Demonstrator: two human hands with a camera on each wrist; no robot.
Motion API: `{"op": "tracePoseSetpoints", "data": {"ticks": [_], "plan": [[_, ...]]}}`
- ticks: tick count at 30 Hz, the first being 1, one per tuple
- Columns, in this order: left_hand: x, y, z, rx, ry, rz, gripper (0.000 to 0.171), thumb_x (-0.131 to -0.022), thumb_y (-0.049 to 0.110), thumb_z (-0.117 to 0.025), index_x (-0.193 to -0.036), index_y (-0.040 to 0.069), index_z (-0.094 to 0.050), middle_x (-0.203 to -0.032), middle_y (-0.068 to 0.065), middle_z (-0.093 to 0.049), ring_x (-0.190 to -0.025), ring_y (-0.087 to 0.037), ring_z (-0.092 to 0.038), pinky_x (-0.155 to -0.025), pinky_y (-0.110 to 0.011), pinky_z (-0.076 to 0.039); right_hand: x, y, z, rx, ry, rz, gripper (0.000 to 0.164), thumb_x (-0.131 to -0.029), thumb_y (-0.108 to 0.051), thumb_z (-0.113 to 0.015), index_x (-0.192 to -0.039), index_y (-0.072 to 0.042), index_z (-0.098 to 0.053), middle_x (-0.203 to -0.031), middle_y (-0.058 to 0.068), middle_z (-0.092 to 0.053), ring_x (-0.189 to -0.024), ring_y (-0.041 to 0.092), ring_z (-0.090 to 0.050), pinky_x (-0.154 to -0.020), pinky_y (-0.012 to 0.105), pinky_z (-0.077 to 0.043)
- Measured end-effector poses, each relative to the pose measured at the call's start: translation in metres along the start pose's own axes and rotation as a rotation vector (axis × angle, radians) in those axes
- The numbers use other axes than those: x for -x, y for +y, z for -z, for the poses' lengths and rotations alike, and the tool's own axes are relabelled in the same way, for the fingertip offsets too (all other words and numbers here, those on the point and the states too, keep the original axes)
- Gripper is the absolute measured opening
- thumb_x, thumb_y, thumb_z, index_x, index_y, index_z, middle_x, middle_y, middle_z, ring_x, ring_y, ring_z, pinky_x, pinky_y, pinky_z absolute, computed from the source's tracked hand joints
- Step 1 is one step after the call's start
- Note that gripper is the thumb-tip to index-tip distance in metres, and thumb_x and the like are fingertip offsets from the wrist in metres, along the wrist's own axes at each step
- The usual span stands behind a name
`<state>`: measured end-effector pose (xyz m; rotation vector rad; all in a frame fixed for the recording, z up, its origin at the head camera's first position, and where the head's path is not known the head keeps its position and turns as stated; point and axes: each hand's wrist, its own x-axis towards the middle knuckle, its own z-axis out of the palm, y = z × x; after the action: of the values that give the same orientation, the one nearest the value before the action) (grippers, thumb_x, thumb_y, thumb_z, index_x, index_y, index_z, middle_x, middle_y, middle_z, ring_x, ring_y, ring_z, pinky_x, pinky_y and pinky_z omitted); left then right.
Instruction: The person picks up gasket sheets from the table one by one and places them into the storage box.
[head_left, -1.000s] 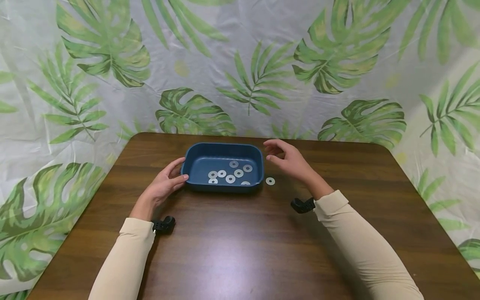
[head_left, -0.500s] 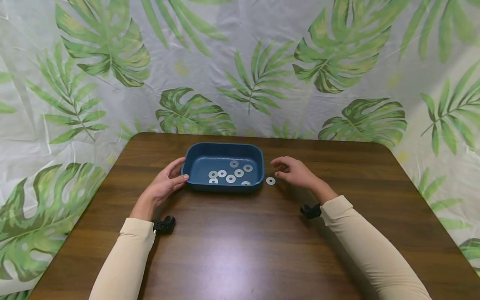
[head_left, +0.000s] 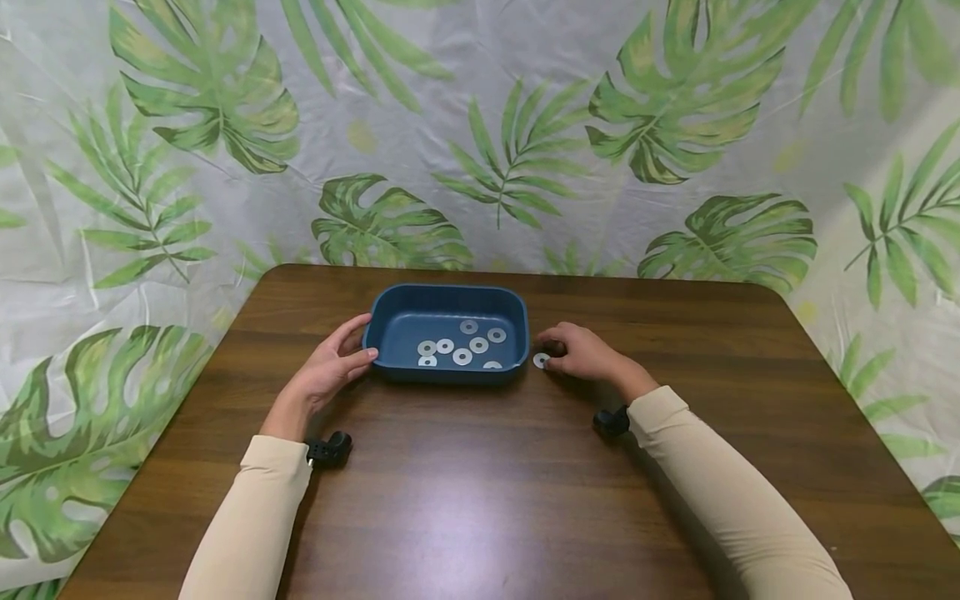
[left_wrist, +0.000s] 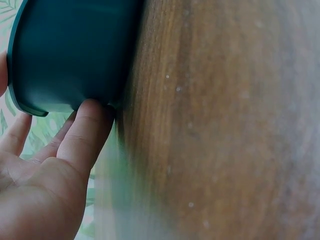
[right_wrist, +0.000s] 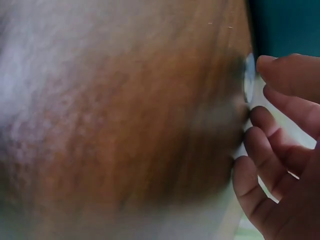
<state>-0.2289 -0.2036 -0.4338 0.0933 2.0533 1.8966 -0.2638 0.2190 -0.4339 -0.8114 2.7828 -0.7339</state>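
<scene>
A deep blue rectangular tray (head_left: 450, 377) stands on the table with several flat metal washers (head_left: 462, 357) lying on its floor. My left hand (head_left: 330, 367) holds the tray's left end, the thumb at the near corner and the fingers along the outer wall; the left wrist view shows its fingertips against the wall. One more washer (head_left: 539, 361) lies flat on the table just right of the tray. Over it is my right hand (head_left: 588, 354), fingers loosely bent, thumb tip right at the washer. In the right wrist view, thumb and fingers are apart, with nothing pinched between them.
The brown wooden table (head_left: 450, 475) has its far edge just behind the tray. Behind that hangs a leaf-patterned curtain (head_left: 480, 150). A small black camera sits on each wrist.
My right hand has come down from beside the tray's far right corner to the loose washer, its thumb now overlapping it. The left hand and the tray have kept their place.
</scene>
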Motion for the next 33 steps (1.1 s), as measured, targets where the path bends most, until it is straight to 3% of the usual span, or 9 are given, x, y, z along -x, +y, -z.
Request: {"op": "tracePoseSetpoints", "data": {"ticks": [5, 16, 23, 33], "plan": [[0.001, 0.001, 0.0, 0.001, -0.001, -0.006, 0.071, -0.1, 0.011, -0.057, -0.16, 0.019, -0.019, -0.163, -0.021, -0.022, -0.137, -0.03, -0.041, -0.096, -0.02, -0.048, -0.003, 0.0, -0.003, 0.047, 0.012, 0.036, 0.03, -0.084, -0.009, -0.071, -0.113, -0.002, -0.071, -0.107, 0.017, -0.064, -0.096, 0.028, -0.058, -0.087, 0.046, -0.048], [0.002, 0.0, 0.003, 0.003, -0.002, -0.003, 0.071, -0.101, 0.009, -0.055, -0.16, 0.019, -0.017, -0.164, -0.019, -0.021, -0.141, -0.032, -0.037, -0.095, -0.018, -0.047, -0.011, -0.006, -0.004, 0.129, -0.029, -0.006, 0.024, -0.083, -0.009, -0.071, -0.105, 0.0, -0.067, -0.104, 0.016, -0.064, -0.097, 0.029, -0.059, -0.091, 0.047, -0.048], [0.001, -0.001, 0.003, 0.01, -0.012, -0.017, 0.072, -0.1, 0.011, -0.056, -0.16, 0.018, -0.017, -0.164, -0.021, -0.02, -0.143, -0.034, -0.035, -0.093, -0.016, -0.048, -0.009, -0.005, -0.006, 0.073, -0.014, -0.057, 0.024, -0.084, -0.01, -0.072, -0.104, -0.006, -0.06, -0.091, 0.008, -0.068, -0.084, 0.021, -0.061, -0.08, 0.039, -0.05], [0.002, -0.001, 0.001, -0.001, -0.007, -0.011, 0.072, -0.1, 0.011, -0.057, -0.16, 0.019, -0.018, -0.163, -0.021, -0.022, -0.14, -0.032, -0.039, -0.1, -0.024, -0.046, -0.003, 0.002, -0.006, -0.025, -0.051, -0.003, 0.037, -0.082, -0.003, -0.07, -0.118, -0.002, -0.062, -0.106, 0.012, -0.071, -0.096, 0.024, -0.066, -0.087, 0.042, -0.053]]}}
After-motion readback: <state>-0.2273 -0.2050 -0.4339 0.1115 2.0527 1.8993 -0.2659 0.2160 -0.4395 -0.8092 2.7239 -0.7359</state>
